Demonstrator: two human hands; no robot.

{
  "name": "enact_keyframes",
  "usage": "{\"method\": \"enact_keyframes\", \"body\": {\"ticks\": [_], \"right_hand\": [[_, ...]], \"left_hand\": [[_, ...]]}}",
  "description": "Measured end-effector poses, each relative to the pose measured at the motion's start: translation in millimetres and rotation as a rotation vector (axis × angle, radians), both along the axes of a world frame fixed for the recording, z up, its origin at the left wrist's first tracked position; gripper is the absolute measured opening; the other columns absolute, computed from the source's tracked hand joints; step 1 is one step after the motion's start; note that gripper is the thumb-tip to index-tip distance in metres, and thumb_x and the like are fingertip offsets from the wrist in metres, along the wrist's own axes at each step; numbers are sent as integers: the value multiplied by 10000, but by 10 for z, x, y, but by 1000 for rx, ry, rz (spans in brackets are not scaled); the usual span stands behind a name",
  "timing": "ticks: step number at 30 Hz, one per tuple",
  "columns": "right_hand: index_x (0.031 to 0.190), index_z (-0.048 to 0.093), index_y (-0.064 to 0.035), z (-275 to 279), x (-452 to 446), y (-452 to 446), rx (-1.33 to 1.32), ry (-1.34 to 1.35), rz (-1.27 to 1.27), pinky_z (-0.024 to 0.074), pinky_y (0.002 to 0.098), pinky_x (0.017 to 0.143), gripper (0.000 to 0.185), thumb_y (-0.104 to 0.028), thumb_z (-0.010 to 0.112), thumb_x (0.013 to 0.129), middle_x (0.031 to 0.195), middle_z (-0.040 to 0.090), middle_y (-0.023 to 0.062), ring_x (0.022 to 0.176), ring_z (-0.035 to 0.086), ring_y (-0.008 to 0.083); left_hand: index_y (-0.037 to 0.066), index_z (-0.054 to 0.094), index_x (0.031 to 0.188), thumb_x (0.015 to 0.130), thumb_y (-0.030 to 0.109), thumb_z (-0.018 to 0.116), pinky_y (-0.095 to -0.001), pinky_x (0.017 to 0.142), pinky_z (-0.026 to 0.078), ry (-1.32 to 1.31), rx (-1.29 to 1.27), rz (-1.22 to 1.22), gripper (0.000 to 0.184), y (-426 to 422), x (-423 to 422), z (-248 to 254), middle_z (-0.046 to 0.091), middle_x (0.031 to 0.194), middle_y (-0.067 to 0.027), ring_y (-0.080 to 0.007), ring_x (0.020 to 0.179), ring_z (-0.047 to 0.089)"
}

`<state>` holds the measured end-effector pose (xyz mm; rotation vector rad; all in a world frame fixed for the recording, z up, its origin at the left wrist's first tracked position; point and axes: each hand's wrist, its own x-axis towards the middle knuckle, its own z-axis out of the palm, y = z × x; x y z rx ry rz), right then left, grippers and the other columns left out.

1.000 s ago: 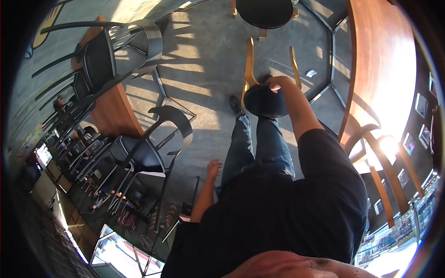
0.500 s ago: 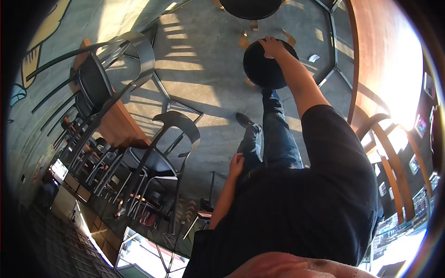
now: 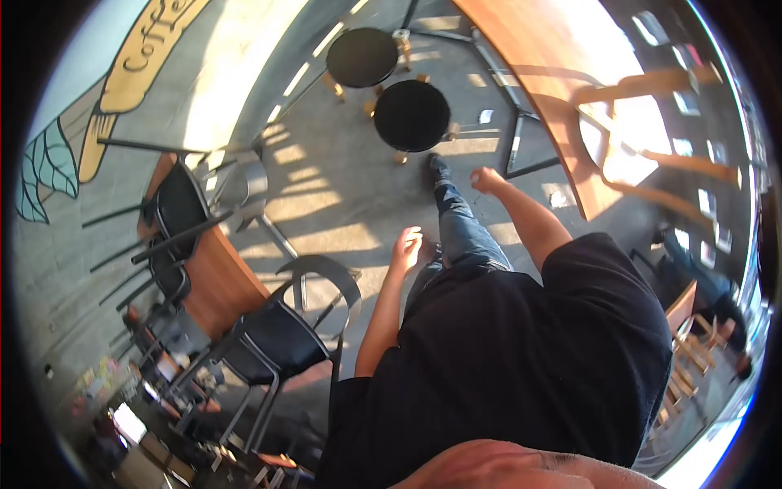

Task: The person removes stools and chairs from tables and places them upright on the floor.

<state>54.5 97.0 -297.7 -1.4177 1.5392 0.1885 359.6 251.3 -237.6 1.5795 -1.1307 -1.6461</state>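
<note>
I look through one head camera, forward and steeply down past the close black shirt to the floor farther off.

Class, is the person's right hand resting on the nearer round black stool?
No, the right hand is apart from the nearer stool, with floor visible between them.

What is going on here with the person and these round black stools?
A person in a black shirt is between tables, handling nothing visible: the left hand and right hand are both away from the stools. The nearer stool and the farther stool stand upright, close together, on the floor ahead.
</note>
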Motion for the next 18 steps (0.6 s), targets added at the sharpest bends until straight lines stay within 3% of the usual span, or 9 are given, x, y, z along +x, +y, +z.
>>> {"method": "enact_keyframes", "body": {"ticks": [2,5,7,8,9,10,11,12,18], "right_hand": [[998,639,-141,175,-317,762,14,66,-82,489,394,805,329,-245,629,685,933,647,178,914,614,328],[987,644,-126,542,-672,1907,52,209,-235,489,387,802,323,-250,634,689,947,646,184,934,609,324],[906,663,-109,656,-857,2636,51,231,-319,510,377,737,265,-220,552,692,872,664,160,816,647,303],[836,661,-52,704,-976,2873,320,229,-359,523,369,657,241,-218,530,721,818,668,153,676,659,273],[788,653,-12,657,-1052,3201,327,215,-354,530,349,603,255,-222,510,768,754,665,134,584,653,235],[787,653,-15,932,-1031,3378,358,197,-381,538,328,610,262,-232,508,800,725,660,115,588,656,206],[852,652,-23,1077,-1035,3497,435,232,-406,543,321,606,240,-216,515,810,759,660,106,605,659,191],[1017,633,-137,1013,-1119,3715,444,178,-553,537,405,573,274,-234,605,762,839,659,55,684,648,197],[1089,591,-138,1068,-1464,3917,371,66,-893,525,383,607,330,-229,599,772,873,648,59,724,641,187]], "left_hand": [[49,543,1107,856,135,564,-286,806,461,-36,72,-34,267,-136,74,223,608,963,-80,-159,897,579],[31,535,1118,849,108,544,-272,804,448,50,-132,-124,280,-446,-136,590,595,979,-63,-133,886,554],[38,530,1128,849,105,542,-267,816,439,162,-178,-172,287,-609,-435,861,588,998,-60,-128,899,546],[42,527,1133,850,107,543,-264,819,436,194,-220,-212,291,-690,-616,981,584,1002,-58,-125,901,542],[40,530,1115,842,97,550,-259,808,436,225,-276,-254,280,-740,-813,1123,584,993,-53,-116,886,539],[40,530,1115,842,97,550,-259,808,436,236,-294,-286,280,-765,-1003,1197,584,993,-53,-116,886,539],[46,533,1106,835,89,554,-256,796,438,307,-323,-337,274,-785,-1210,1264,585,998,-48,-109,883,537],[51,536,1096,829,80,558,-254,784,440,374,-347,-383,270,-756,-1389,1341,586,1003,-43,-103,880,536],[63,568,1041,777,92,589,-246,731,452,303,-417,-645,266,-604,-2555,1955,604,945,-27,-108,834,570]]}}
